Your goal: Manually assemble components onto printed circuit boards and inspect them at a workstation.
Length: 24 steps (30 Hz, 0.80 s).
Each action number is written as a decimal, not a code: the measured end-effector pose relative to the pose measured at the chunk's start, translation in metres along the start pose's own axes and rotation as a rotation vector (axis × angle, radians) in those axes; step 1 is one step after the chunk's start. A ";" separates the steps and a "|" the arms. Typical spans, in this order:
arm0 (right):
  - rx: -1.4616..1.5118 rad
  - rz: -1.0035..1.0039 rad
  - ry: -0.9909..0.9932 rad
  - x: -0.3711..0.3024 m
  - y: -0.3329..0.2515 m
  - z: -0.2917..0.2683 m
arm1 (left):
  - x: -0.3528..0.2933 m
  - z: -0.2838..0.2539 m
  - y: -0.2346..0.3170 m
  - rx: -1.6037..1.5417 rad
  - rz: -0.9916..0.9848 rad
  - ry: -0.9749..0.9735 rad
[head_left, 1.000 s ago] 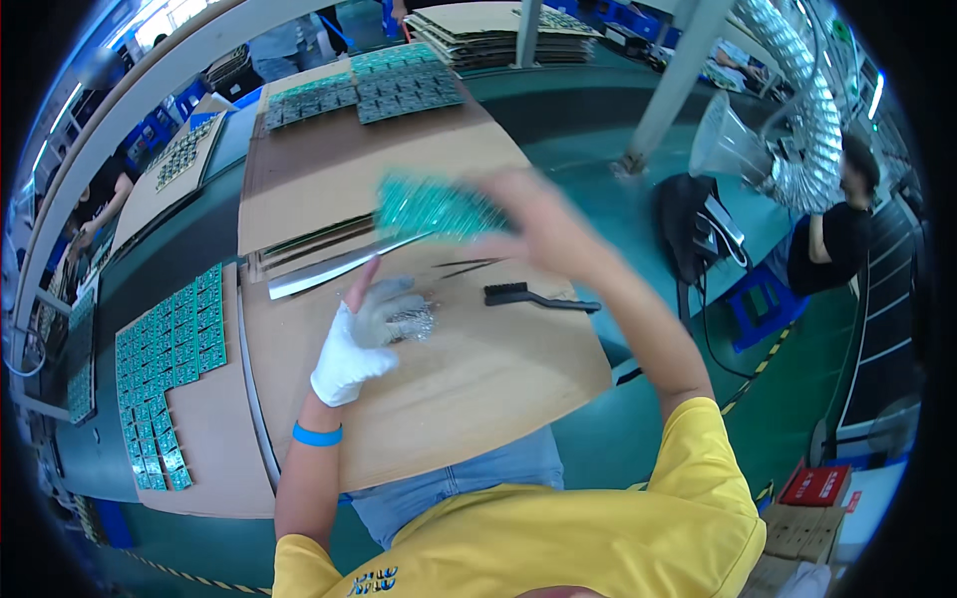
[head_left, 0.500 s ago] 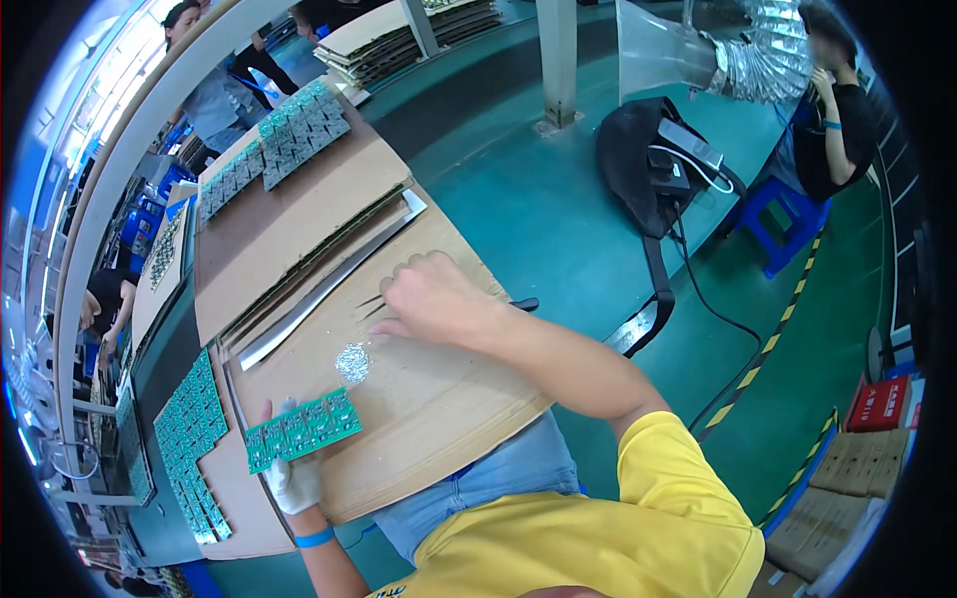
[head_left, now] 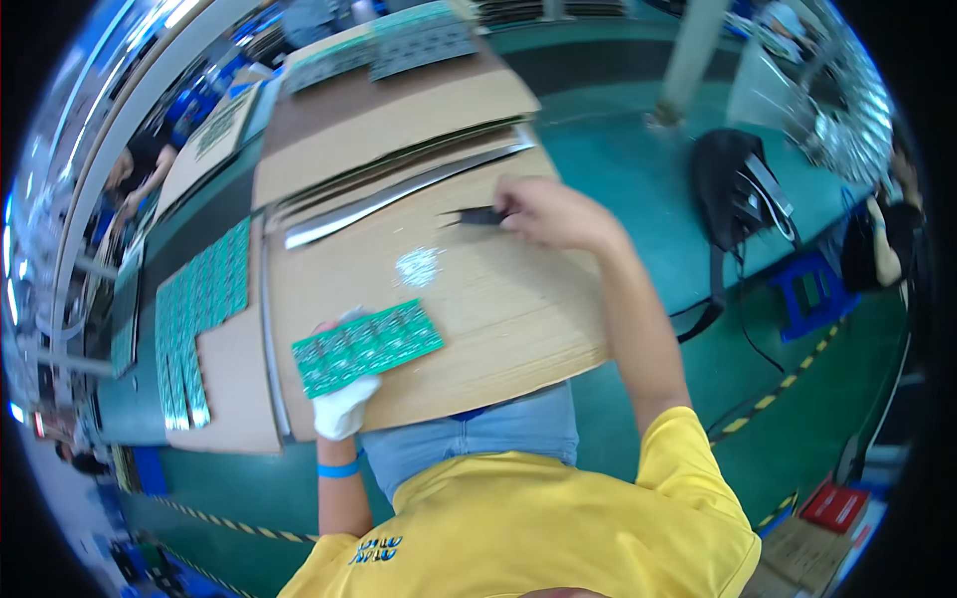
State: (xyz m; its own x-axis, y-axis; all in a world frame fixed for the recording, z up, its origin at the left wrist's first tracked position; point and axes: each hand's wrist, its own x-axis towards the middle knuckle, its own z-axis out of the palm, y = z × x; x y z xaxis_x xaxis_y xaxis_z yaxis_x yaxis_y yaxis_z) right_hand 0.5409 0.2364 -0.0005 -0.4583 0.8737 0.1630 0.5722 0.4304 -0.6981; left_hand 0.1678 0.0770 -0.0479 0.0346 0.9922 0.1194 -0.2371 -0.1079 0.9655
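Note:
My left hand (head_left: 345, 407), in a white glove, grips a green circuit board panel (head_left: 369, 349) from its near left side, the board tilted above the cardboard work surface (head_left: 518, 309). Part of the fingers is hidden beneath the board. My bare right hand (head_left: 550, 213) is closed round dark tweezers (head_left: 477, 216), their tips pointing left and slightly apart. Between the board and the tweezers lies a small pile of tiny silvery parts (head_left: 417, 266); single pieces are too small to name. Nothing shows between the tweezer tips.
Many green boards (head_left: 204, 309) lie on cardboard at the left. Behind the pile runs a silvery strip (head_left: 409, 189) beside stacked cardboard (head_left: 399, 130). A black bag (head_left: 723, 189) with a cable sits at the right, near a blue stool (head_left: 812, 294). Other people are further off.
My view has swung, shifting the whole scene. My right hand has drawn right, away from the silvery pile, and the tweezers show more clearly. My left hand still holds the board.

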 end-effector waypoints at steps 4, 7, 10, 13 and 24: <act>0.353 0.169 0.123 -0.008 -0.043 0.010 | 0.004 0.020 0.011 0.029 0.031 0.003; 0.561 -0.044 0.121 -0.022 -0.095 0.071 | -0.001 0.020 0.018 0.042 0.013 -0.019; 0.218 -0.180 0.208 -0.039 -0.171 0.114 | -0.003 0.017 0.018 0.025 -0.022 -0.028; 0.137 -0.192 0.259 -0.042 -0.216 0.147 | -0.003 0.015 0.013 -0.141 -0.053 0.019; -0.223 -0.102 0.388 -0.043 -0.184 0.144 | 0.005 0.003 0.000 -0.102 0.192 -0.102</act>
State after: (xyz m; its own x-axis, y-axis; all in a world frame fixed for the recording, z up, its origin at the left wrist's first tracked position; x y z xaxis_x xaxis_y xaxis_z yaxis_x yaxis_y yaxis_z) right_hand 0.3569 0.0866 0.0205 -0.2557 0.8261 0.5021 0.6890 0.5201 -0.5047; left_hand 0.1712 0.0819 -0.0463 0.0756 0.9423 0.3262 -0.3454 -0.2822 0.8950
